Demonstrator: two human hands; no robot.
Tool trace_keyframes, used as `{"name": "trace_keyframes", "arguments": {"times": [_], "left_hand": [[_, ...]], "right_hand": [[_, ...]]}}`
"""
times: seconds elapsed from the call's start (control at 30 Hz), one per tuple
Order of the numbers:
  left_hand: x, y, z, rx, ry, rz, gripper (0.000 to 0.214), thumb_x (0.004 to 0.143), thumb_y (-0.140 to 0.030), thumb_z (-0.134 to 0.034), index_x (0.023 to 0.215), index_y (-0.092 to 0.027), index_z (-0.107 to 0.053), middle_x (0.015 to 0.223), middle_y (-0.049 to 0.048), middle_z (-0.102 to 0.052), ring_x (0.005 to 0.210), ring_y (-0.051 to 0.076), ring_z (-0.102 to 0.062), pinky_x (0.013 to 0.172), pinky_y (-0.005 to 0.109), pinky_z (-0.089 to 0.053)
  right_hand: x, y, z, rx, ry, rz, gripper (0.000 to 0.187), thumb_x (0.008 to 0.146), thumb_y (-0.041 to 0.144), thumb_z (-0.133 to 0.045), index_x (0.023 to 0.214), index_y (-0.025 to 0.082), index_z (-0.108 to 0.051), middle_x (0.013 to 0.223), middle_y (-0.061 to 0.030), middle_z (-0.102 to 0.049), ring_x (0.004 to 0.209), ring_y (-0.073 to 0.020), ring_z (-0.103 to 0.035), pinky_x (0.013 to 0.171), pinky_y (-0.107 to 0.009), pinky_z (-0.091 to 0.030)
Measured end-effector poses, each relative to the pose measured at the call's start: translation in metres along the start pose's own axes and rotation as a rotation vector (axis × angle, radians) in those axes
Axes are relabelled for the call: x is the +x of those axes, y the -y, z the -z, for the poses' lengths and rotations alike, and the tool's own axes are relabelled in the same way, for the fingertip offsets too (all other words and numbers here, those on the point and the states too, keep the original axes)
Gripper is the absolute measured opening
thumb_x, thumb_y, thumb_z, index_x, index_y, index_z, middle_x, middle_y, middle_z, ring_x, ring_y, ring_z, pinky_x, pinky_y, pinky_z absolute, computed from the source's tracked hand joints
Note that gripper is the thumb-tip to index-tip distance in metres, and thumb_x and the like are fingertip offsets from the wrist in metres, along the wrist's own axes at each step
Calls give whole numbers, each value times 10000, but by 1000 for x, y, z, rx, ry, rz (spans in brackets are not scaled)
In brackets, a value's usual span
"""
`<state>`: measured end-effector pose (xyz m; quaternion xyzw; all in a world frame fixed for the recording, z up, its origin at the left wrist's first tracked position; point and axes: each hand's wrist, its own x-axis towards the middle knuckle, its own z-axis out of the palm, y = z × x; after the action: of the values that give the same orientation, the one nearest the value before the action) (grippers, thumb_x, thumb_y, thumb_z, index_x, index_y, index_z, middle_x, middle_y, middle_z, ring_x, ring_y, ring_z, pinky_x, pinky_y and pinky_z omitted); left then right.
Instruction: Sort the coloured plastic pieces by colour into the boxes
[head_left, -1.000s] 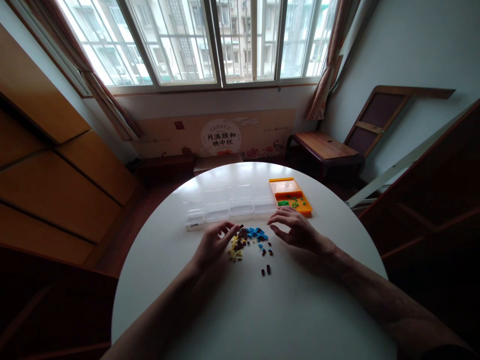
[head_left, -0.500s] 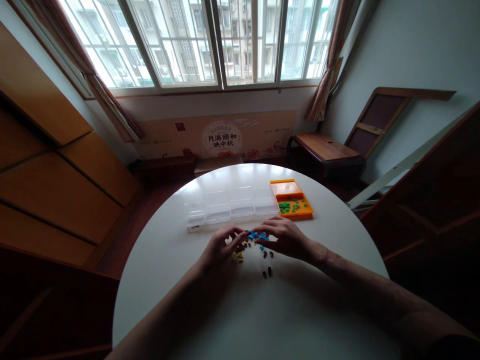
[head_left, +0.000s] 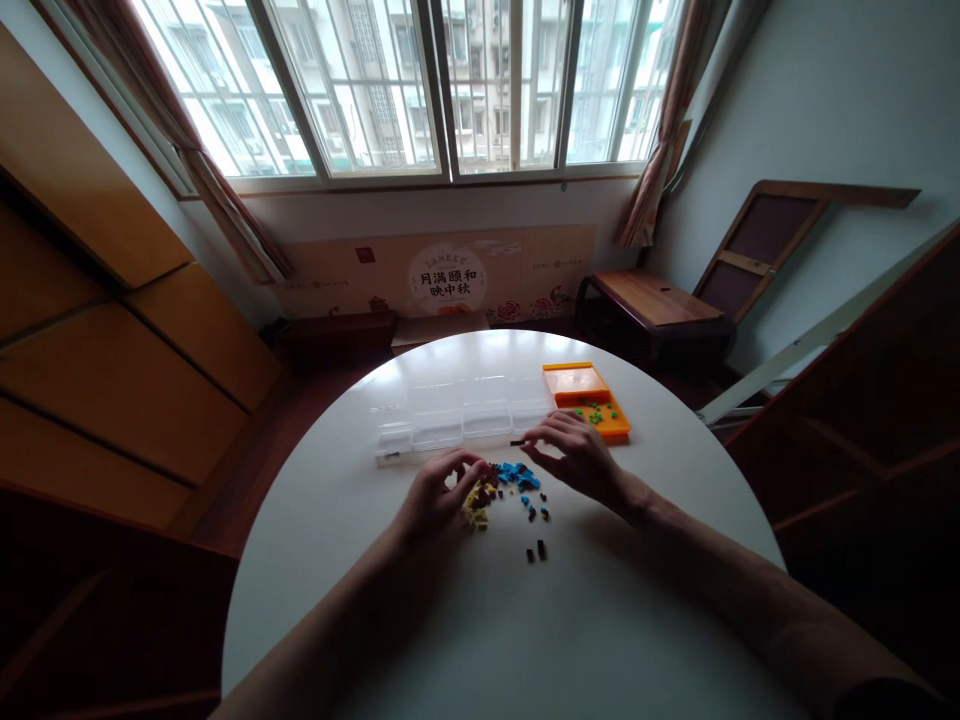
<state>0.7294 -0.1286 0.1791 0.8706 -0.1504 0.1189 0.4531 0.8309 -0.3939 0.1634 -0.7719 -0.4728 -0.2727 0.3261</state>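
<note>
On one round white table, two bare hands at one pile of small bricks in yellow, brown and blue. Right hand raised just beyond the pile, thumb and forefinger clamped on one dark brick, held just in front of one clear compartment box. Left hand resting at the pile's left edge, fingertips curled close together; impossible to tell whether pinching anything. Two loose dark bricks lying apart from the pile, nearer the body. Just right of the clear box, one open orange case with green bricks in its near half.
</note>
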Motion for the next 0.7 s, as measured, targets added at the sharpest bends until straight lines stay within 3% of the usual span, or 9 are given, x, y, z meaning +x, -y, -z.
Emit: {"name": "trace_keyframes", "arguments": {"times": [0.13,0.27,0.4,0.7], "left_hand": [[0,9,3,185,-41,-21,332,1080,-426,-602,883,-199,-744,834,27,-711,727,158,-604,782,299,-486],[-2,6,4,342,0,-53,284,1040,-372,-644,824,-203,-718,829,16,-702,693,146,-567,806,318,-458],[-3,0,9,365,60,-67,164,966,-328,-711,848,-219,-743,847,13,-709,716,153,-570,740,292,-446],[-5,10,15,337,209,-87,67,930,-305,-769,925,-266,-823,962,12,-762,785,154,-637,766,281,-471]], "right_hand": [[-8,-22,8,-184,-113,-150,134,1070,321,-695,1017,240,-787,878,-33,-782,877,-242,-682,894,-409,-519],[-12,-31,10,-294,-119,-244,177,1081,342,-668,1114,231,-802,958,-56,-803,917,-267,-667,939,-437,-504],[-13,-28,7,-341,-50,-262,232,1087,332,-642,1228,212,-782,998,-76,-802,976,-294,-662,983,-452,-493],[-16,-14,3,-227,-54,-288,162,1061,274,-623,1084,232,-778,982,-51,-793,931,-266,-652,984,-431,-484]]}}
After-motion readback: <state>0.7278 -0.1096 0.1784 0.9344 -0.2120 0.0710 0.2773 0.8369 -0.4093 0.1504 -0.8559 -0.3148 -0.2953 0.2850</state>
